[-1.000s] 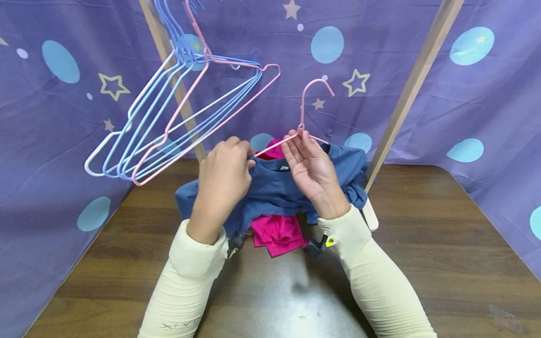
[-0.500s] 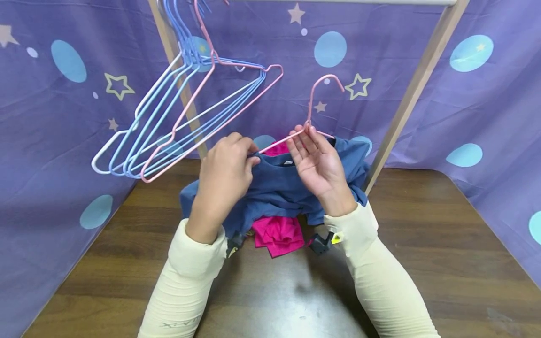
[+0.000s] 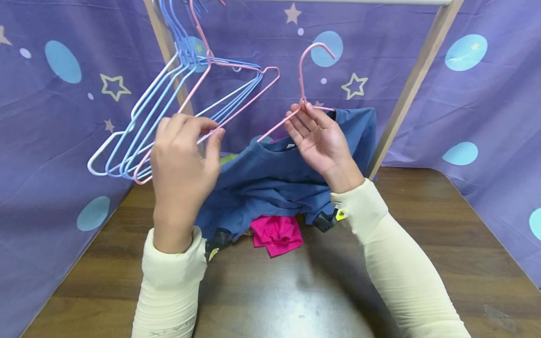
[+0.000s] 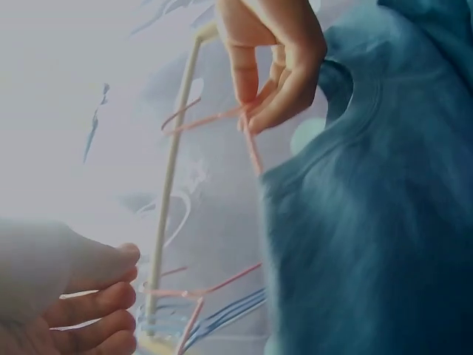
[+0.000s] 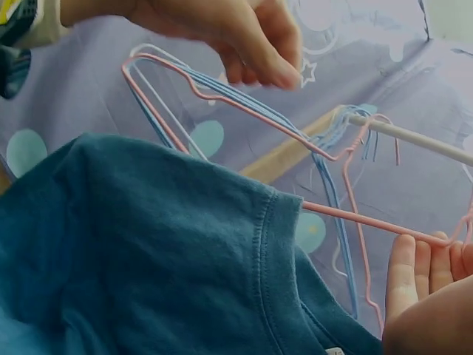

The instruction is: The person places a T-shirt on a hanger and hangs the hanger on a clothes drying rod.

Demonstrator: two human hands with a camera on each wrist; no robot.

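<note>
A pink wire hanger carries a blue T-shirt, its arms inside the neck opening. My right hand pinches the hanger just under its hook, palm turned up; the left wrist view shows the same right hand from the far side. My left hand is off the shirt, in the air to its left, fingers loosely bent with nothing between them. In the head view it overlaps the hanging hangers; the right wrist view shows the left hand apart from the shirt's shoulder.
Several blue, white and pink hangers hang at the left of a rack with wooden posts and a pale rod. A bright pink cloth lies on the wooden table. A yellow-green bit shows behind the shirt.
My left hand has let go of the shirt's neckline and moved left. My right hand has raised the hanger, lifting the blue T-shirt with it.
</note>
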